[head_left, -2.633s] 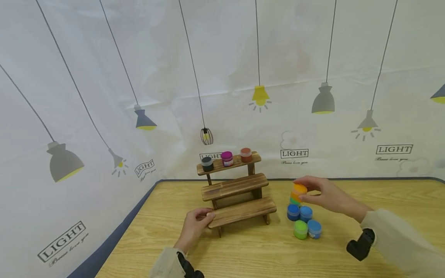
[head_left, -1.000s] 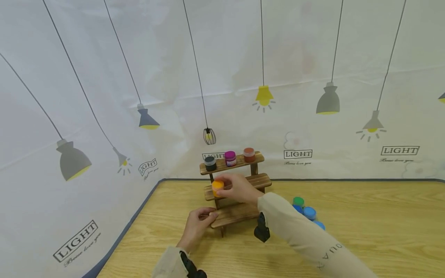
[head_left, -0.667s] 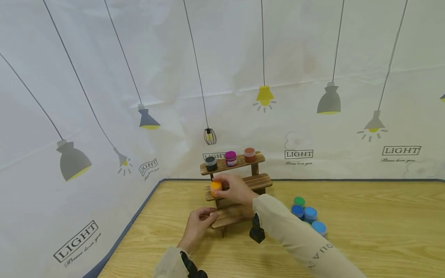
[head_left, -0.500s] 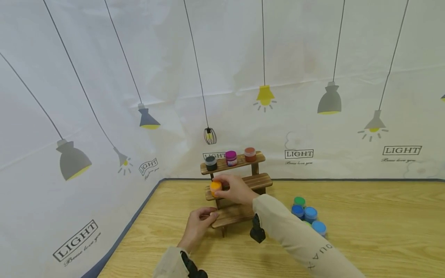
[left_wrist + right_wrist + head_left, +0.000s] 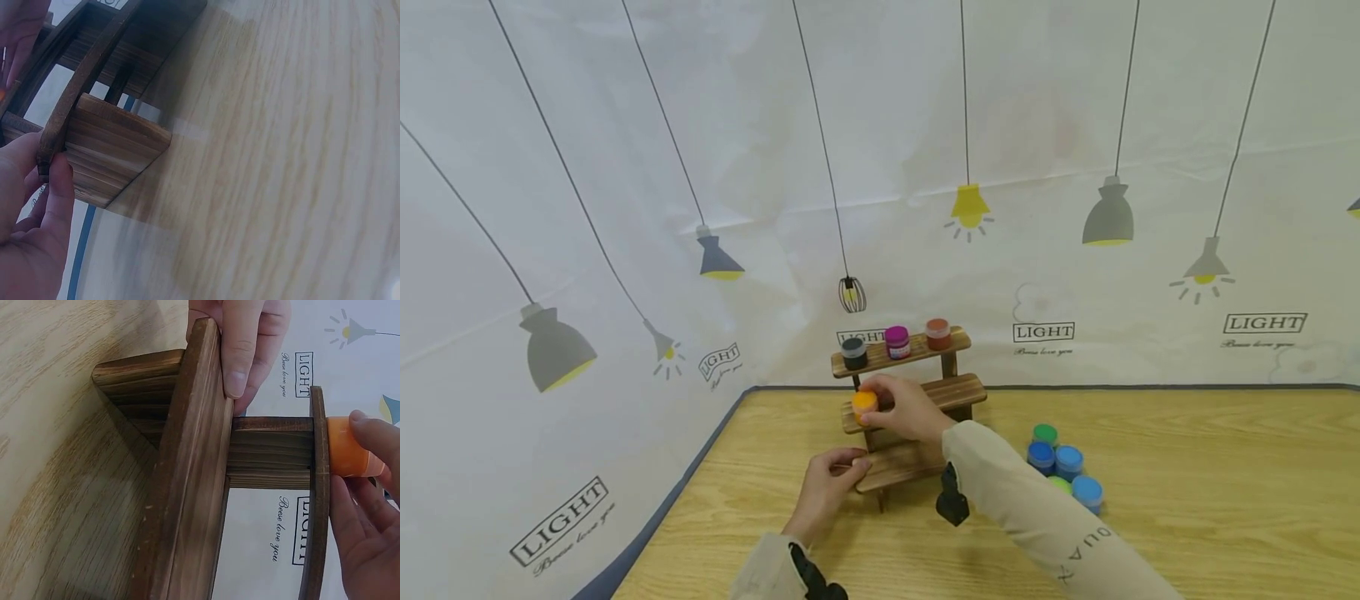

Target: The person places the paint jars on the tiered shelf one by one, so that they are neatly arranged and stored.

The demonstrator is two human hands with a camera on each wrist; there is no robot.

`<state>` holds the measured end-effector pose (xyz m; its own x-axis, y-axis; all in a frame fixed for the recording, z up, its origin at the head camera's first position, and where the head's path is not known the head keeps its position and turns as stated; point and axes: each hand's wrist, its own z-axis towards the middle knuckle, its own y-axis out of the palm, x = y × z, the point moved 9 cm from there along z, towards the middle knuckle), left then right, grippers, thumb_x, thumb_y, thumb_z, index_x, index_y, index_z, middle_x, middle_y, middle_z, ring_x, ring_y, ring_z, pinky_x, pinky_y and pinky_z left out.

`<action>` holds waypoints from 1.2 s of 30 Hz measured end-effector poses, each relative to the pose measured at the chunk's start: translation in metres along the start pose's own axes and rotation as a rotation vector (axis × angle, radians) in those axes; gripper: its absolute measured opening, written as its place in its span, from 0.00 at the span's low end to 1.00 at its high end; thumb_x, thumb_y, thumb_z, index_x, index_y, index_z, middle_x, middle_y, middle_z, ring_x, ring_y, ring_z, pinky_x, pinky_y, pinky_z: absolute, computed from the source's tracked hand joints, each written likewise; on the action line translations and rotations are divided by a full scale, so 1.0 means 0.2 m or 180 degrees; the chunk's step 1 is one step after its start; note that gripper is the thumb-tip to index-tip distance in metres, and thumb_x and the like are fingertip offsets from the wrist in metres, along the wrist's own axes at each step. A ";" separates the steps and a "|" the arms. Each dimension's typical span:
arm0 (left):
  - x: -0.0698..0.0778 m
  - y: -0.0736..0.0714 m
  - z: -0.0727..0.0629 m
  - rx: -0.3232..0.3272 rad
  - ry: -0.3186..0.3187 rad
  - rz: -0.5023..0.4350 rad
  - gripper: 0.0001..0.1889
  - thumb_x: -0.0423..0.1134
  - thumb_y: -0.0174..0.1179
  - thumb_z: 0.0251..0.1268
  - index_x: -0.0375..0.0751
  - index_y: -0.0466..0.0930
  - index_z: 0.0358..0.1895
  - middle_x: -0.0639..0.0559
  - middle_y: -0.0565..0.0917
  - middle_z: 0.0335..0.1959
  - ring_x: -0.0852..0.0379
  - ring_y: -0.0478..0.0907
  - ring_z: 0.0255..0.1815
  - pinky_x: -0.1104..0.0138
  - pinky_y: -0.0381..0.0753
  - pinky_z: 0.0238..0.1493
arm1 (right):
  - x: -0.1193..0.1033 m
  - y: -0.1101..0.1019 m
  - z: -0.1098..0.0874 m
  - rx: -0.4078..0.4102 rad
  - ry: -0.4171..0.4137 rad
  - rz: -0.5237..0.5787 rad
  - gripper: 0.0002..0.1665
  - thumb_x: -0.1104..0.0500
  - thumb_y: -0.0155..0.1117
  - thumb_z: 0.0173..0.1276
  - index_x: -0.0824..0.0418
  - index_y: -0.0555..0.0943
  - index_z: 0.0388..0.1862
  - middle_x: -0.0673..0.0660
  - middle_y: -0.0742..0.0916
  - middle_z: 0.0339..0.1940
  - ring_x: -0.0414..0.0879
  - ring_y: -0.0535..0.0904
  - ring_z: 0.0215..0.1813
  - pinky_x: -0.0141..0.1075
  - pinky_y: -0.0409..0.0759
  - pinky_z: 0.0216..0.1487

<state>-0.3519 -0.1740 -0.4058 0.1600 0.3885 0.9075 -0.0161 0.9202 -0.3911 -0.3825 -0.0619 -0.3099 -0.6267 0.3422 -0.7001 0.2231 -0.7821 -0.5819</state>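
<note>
R grip holds orange jar, mid shelf — L grip, btm shelf.

The right hand hid one side of the orange jar and a stretch of the middle shelf, while the right sleeve covered the right end of the bottom shelf and much of the light-green jar (only a lime sliver peeked out). That sleeve and the left sleeve ran off the head view's lower edge. Print on the magenta jar was too small to read. In the left wrist view, the left edge cut off the left hand.
</note>
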 end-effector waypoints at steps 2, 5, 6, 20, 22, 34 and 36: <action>0.00 0.00 0.00 0.0000 0.0016 0.0013 0.16 0.40 0.58 0.58 0.31 0.79 0.43 0.43 0.80 0.39 0.58 0.76 0.32 0.68 0.75 0.32 | 0.00 0.00 0.00 0.0011 0.0022 0.0024 0.20 0.63 0.66 0.55 0.67 0.75 0.47 0.57 0.81 0.40 0.46 0.77 0.41 0.36 0.75 0.44; 0.00 0.00 0.00 0.0009 0.0018 0.0009 0.16 0.40 0.58 0.58 0.30 0.79 0.43 0.43 0.80 0.39 0.58 0.77 0.32 0.68 0.76 0.32 | 0.01 -0.01 -0.01 0.0036 0.0032 0.0057 0.20 0.63 0.66 0.54 0.67 0.75 0.47 0.57 0.81 0.40 0.46 0.77 0.41 0.37 0.75 0.44; 0.00 0.00 0.00 0.0007 0.0038 0.0020 0.16 0.40 0.58 0.58 0.30 0.79 0.43 0.42 0.80 0.39 0.58 0.77 0.32 0.68 0.76 0.32 | 0.01 -0.01 -0.01 0.0043 0.0025 0.0069 0.20 0.63 0.66 0.54 0.66 0.75 0.46 0.57 0.81 0.40 0.46 0.77 0.41 0.36 0.75 0.44; 0.00 0.00 0.00 0.0042 -0.0023 0.0018 0.15 0.40 0.59 0.57 0.31 0.79 0.42 0.43 0.80 0.40 0.57 0.76 0.33 0.68 0.75 0.33 | 0.01 0.00 -0.03 -0.0120 -0.0028 0.0236 0.27 0.65 0.66 0.54 0.69 0.71 0.53 0.61 0.79 0.46 0.50 0.76 0.47 0.37 0.75 0.46; 0.00 0.00 0.00 0.0027 -0.0029 0.0021 0.16 0.41 0.59 0.57 0.31 0.79 0.42 0.42 0.79 0.41 0.57 0.77 0.33 0.68 0.75 0.33 | 0.01 0.00 -0.03 -0.0149 -0.0001 0.0220 0.27 0.65 0.66 0.54 0.69 0.70 0.54 0.61 0.79 0.46 0.51 0.76 0.47 0.38 0.74 0.47; 0.00 0.00 0.00 0.0036 -0.0022 0.0023 0.15 0.40 0.60 0.57 0.31 0.79 0.43 0.42 0.80 0.40 0.58 0.76 0.32 0.68 0.75 0.32 | -0.07 -0.07 -0.07 -0.0346 0.0040 -0.0042 0.28 0.64 0.65 0.56 0.67 0.69 0.56 0.62 0.76 0.52 0.54 0.74 0.51 0.42 0.72 0.50; 0.00 0.00 0.00 0.0030 -0.0031 0.0026 0.16 0.40 0.59 0.57 0.31 0.79 0.43 0.42 0.79 0.40 0.57 0.76 0.32 0.68 0.75 0.32 | -0.07 -0.08 -0.08 -0.0373 0.0050 -0.0014 0.28 0.64 0.65 0.56 0.67 0.69 0.56 0.62 0.76 0.54 0.55 0.74 0.51 0.43 0.72 0.50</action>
<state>-0.3525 -0.1740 -0.4062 0.1502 0.3964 0.9057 -0.0267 0.9174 -0.3971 -0.3655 -0.0454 -0.2980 -0.6164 0.3543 -0.7032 0.3066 -0.7146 -0.6288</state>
